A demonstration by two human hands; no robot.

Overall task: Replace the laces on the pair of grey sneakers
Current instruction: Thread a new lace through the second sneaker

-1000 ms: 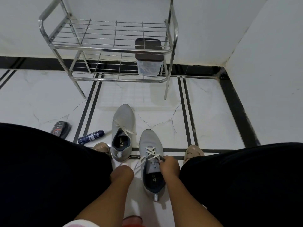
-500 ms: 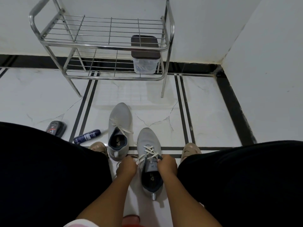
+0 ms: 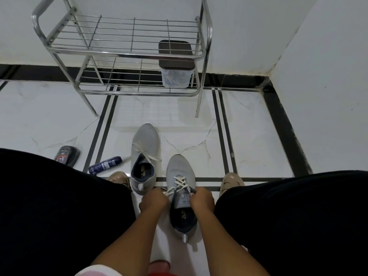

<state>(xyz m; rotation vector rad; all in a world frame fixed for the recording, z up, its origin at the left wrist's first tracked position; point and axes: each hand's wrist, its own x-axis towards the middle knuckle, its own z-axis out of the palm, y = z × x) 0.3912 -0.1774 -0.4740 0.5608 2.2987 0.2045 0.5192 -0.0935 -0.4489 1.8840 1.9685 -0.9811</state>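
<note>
Two grey sneakers stand on the white floor between my knees. The nearer sneaker (image 3: pixel 180 172) has a white lace (image 3: pixel 180 183) crossed over its tongue. My left hand (image 3: pixel 153 200) grips the lace end at the shoe's left side. My right hand (image 3: pixel 202 199) pinches the lace at the right side of the collar. The farther sneaker (image 3: pixel 145 142) lies to the left, its white lace (image 3: pixel 146 152) loose across the opening.
A steel wire shoe rack (image 3: pixel 123 54) stands against the wall, with a clear tub with a brown lid (image 3: pixel 176 64) on its lower shelf. A dark blue spray can (image 3: pixel 104 164) and a black shoe-polish sponge (image 3: pixel 66 155) lie at left. My slippered feet (image 3: pixel 231 181) flank the sneakers.
My left hand has come up from beside the shoe to the lace at its left side. Both hands now hold the lace at the collar.
</note>
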